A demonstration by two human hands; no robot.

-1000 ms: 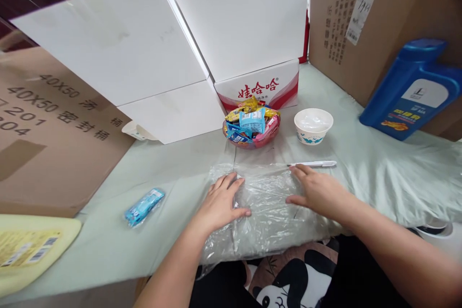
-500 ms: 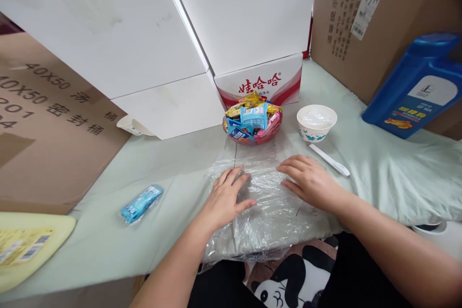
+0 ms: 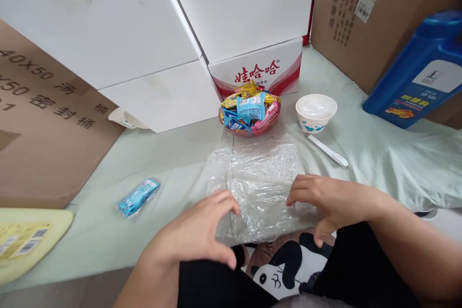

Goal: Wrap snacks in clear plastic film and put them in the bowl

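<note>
A clear, crinkled plastic bag (image 3: 260,178) lies spread on the pale green cloth at the table's front edge. My left hand (image 3: 202,231) is over its near left corner, thumb and fingers apart, holding nothing. Over the right side of the bag is my right hand (image 3: 321,202), fingers curved and thumb spread below them, with nothing in its grasp. Whether the fingertips touch the plastic I cannot tell. Beyond the bag stands a pink see-through bowl (image 3: 249,132) heaped with wrapped snacks (image 3: 250,106).
A paper bowl (image 3: 315,114) with clear plastic inside stands right of the snacks, a white utensil (image 3: 327,150) before it. A blue snack packet (image 3: 138,197) lies left. White boxes (image 3: 252,9), cartons (image 3: 46,120), a blue jug (image 3: 415,77) and a yellow container (image 3: 32,240) surround the cloth (image 3: 173,168).
Both hands have drawn back toward my body and moved apart, thumbs spreading wider. The bag's near edge has shifted and more of its surface shows. The camera view has tilted slightly down.
</note>
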